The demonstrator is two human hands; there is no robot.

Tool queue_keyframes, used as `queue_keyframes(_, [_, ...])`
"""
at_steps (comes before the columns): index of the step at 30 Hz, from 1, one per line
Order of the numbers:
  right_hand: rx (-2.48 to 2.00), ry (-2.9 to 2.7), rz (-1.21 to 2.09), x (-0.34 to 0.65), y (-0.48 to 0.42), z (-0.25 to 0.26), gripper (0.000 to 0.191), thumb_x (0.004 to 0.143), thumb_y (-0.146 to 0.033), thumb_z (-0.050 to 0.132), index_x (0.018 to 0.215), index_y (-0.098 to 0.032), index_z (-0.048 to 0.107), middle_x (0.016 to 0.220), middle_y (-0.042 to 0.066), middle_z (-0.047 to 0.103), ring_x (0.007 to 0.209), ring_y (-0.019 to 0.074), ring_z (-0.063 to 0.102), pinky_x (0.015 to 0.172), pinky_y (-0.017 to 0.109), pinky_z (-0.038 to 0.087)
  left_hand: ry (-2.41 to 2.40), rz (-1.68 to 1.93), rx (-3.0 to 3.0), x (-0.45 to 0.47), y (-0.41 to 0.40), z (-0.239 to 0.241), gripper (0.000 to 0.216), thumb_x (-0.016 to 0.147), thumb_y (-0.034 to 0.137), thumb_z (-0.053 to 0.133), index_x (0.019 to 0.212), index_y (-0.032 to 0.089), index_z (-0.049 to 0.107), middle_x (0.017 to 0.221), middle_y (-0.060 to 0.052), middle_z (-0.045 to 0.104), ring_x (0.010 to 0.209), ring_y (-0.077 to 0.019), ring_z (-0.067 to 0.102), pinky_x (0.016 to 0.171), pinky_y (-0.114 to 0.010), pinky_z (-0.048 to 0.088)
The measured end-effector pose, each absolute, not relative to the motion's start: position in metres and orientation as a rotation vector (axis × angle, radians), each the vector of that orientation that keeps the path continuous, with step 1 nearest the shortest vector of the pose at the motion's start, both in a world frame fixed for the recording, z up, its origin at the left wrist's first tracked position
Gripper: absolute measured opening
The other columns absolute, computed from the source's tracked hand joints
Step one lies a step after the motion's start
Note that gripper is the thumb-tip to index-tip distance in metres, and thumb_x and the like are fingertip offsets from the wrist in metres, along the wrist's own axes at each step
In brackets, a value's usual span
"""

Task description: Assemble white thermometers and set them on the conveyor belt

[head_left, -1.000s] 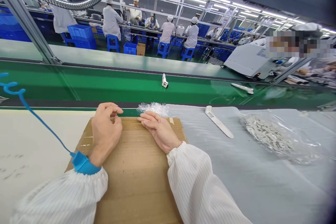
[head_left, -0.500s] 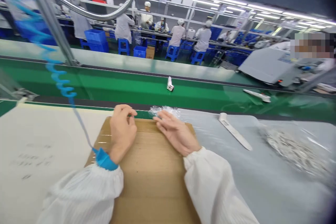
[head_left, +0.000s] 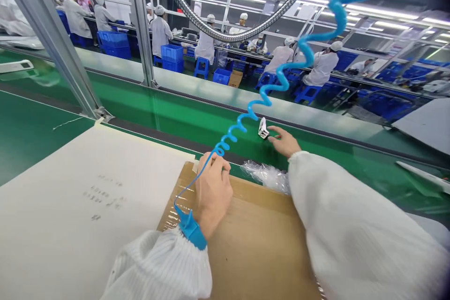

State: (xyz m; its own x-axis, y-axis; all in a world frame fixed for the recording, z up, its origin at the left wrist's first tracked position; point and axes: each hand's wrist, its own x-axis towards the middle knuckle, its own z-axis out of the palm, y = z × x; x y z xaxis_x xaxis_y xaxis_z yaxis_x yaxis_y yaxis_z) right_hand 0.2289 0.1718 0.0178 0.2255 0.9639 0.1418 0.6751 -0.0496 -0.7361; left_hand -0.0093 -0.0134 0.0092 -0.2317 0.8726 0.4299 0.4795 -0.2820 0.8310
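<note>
My right hand [head_left: 284, 142] reaches over the green belt, thumb and fingers apart. Its fingertips are at the right edge of a small white device [head_left: 263, 129] with a dark end; whether they touch it is hard to tell. My left hand [head_left: 214, 192] rests above the cardboard [head_left: 260, 243], fingers loosely curled in with nothing visible in them. On that wrist sits a blue strap [head_left: 192, 230], from which a blue coiled cord [head_left: 277, 85] runs up to the right, crossing in front of the hand. Crumpled clear plastic [head_left: 269, 177] lies by the cardboard's far edge.
A white sheet with handwriting [head_left: 70, 211] lies to the left. Beyond is the green belt [head_left: 197, 115], with another white piece [head_left: 423, 176] at right. Metal posts [head_left: 142, 23] and a flexible metal conduit [head_left: 242, 36] cross the view. Several people in white work behind.
My right hand has moved forward from above the cardboard to the white device on the belt. My left hand stays over the cardboard, its fingers still curled. The view has turned left.
</note>
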Motion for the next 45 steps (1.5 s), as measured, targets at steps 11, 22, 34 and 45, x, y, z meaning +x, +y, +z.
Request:
queue_keyframes(11, [-1.773,-1.671,0.341,0.205,0.158,0.025,0.024,0.084,-0.030,0.053,0.106,-0.024,0.060,0.087,0.005,0.076,0.088,0.0250,0.068,0.083,0.039,0.049,1.608,1.533,1.655,-0.010,-0.013,0.011,0.020,0.085,0.001,0.050,0.080,0.019,0.055,0.096,-0.005,0.057,0.096,-0.0198,0.053,0.085,-0.035,0.044])
queue_keyframes(22, [-1.728,-2.093,0.350,0.211,0.112,0.059,0.027,0.086,-0.028,0.056,0.112,-0.022,0.063,0.117,0.009,0.071,0.103,0.0228,0.066,0.089,0.036,0.050,1.534,1.509,1.815,-0.007,-0.017,0.009,0.017,0.086,0.003,0.052,0.089,0.018,0.058,0.100,-0.006,0.058,0.098,-0.0202,0.054,0.087,-0.036,0.045])
queue_keyframes(34, [-1.934,-2.223,0.229,0.150,0.189,0.017,0.028,0.093,-0.034,0.052,0.111,-0.021,0.069,0.108,0.013,0.073,0.097,0.0283,0.067,0.078,0.035,0.049,1.611,1.461,1.744,-0.009,-0.015,0.008,0.017,0.086,0.005,0.052,0.092,0.020,0.058,0.101,-0.007,0.060,0.101,-0.0229,0.055,0.087,-0.038,0.045])
queue_keyframes(45, [-1.593,-2.461,-0.042,0.091,0.036,0.055,0.020,0.093,-0.021,0.046,0.084,-0.020,0.064,0.089,0.010,0.069,0.080,0.0245,0.063,0.073,0.036,0.039,1.426,1.368,1.046,-0.010,-0.007,0.016,0.035,0.096,0.047,0.048,0.106,0.015,0.058,0.106,-0.012,0.067,0.095,-0.0213,0.063,0.082,-0.034,0.048])
